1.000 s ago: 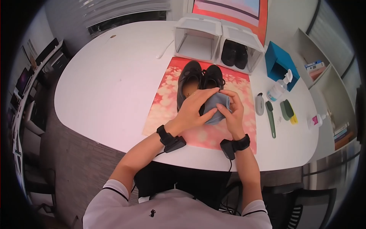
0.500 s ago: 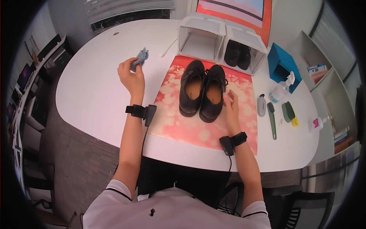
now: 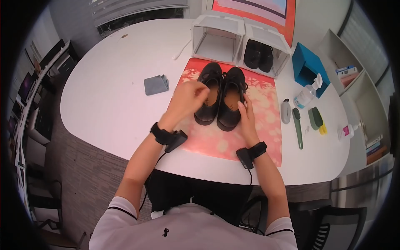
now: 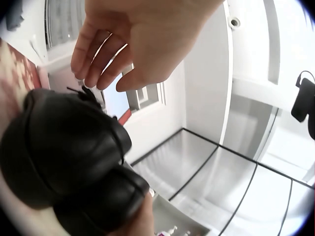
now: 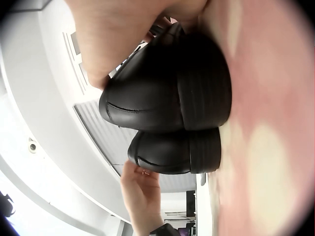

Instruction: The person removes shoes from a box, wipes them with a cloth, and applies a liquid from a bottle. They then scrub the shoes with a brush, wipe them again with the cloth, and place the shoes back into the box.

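Observation:
A pair of black lace-up shoes stands side by side on a red and cream patterned mat [image 3: 260, 143], toes away from me. My left hand [image 3: 185, 102] is beside the left shoe [image 3: 204, 117], its fingers loosely bent near the shoe's opening. The left wrist view shows nothing held in that hand [image 4: 142, 37]. At the outer side of the right shoe [image 3: 228, 121], my right hand [image 3: 249, 123] grips the collar, thumb at the opening and fingers along the side. A folded grey-blue cloth [image 3: 156, 85] lies on the white table, left of the mat.
Two white shoe boxes stand behind the mat; the left box [image 3: 218, 27] has an open front, and the right one holds black shoes [image 3: 258, 56]. To the right are a grey bottle [image 3: 285, 111], green brushes [image 3: 298, 129], a pump bottle [image 3: 306, 96] and a blue box [image 3: 308, 64].
The left hand carried the cloth off the shoes to the left, let it go on the table and came back to the left shoe. My right hand moved onto the right shoe's side.

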{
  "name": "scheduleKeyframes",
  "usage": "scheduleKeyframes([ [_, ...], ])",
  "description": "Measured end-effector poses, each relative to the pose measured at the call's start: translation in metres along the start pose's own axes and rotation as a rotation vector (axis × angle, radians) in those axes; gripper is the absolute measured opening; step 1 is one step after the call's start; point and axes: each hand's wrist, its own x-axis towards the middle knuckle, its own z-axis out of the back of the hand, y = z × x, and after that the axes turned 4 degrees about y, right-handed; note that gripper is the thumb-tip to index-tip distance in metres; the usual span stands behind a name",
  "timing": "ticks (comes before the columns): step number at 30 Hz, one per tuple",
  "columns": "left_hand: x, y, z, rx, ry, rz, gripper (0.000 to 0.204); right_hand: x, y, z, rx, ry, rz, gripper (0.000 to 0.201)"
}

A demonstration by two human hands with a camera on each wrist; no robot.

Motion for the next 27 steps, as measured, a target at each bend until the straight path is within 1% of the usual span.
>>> scheduleKeyframes([
  [2, 0.002, -0.012, -0.02, 0.181, 0.038, -0.146, 0.03, 0.0, -0.001, -0.001, 0.011, 0.001, 0.011, 0.068],
  [5, 0.011, -0.034, -0.032, 0.574, 0.251, -0.072, 0.038, 0.001, -0.008, 0.001, 0.003, -0.004, 0.027, 0.067],
  [6, 0.018, -0.043, -0.034, 0.568, 0.353, 0.082, 0.044, 0.001, -0.008, 0.0, -0.003, -0.004, 0.032, 0.067],
  [9, 0.038, -0.037, -0.039, 0.486, 0.386, 0.109, 0.053, 0.003, -0.016, 0.003, -0.021, 0.003, 0.038, 0.066],
  [10, 0.045, -0.032, -0.044, 0.442, 0.415, 0.139, 0.049, 0.004, -0.02, 0.003, -0.025, 0.005, 0.042, 0.066],
  [12, 0.057, -0.004, -0.059, 0.396, 0.399, 0.125, 0.042, 0.004, -0.027, 0.004, -0.03, 0.004, 0.061, 0.065],
  [15, 0.056, 0.004, -0.055, 0.368, 0.36, 0.146, 0.03, 0.003, -0.025, 0.006, -0.019, -0.03, 0.052, 0.06],
  [16, 0.055, 0.004, -0.05, 0.366, 0.346, 0.156, 0.026, 0.004, -0.022, 0.006, -0.012, -0.05, 0.044, 0.058],
  [19, 0.056, -0.003, -0.009, 0.329, 0.31, 0.133, 0.026, 0.022, -0.028, 0.021, 0.05, -0.139, -0.042, 0.051],
  [20, 0.057, -0.001, 0.004, 0.264, 0.253, 0.112, 0.028, 0.035, -0.03, 0.023, -0.068, -0.188, -0.014, 0.049],
  [23, 0.075, 0.003, 0.038, 0.291, 0.319, 0.147, 0.029, 0.089, -0.044, 0.028, -0.726, -0.016, 0.229, 0.052],
  [25, 0.083, 0.004, 0.049, 0.29, 0.316, 0.145, 0.029, 0.126, -0.052, 0.01, -0.91, -0.022, 0.34, 0.054],
  [26, 0.088, 0.007, 0.051, 0.296, 0.313, 0.14, 0.029, 0.141, -0.048, 0.0, -1.004, -0.027, 0.4, 0.056],
  [27, 0.095, 0.009, 0.052, 0.305, 0.308, 0.132, 0.029, 0.153, -0.044, -0.006, -0.984, 0.007, 0.309, 0.055],
])
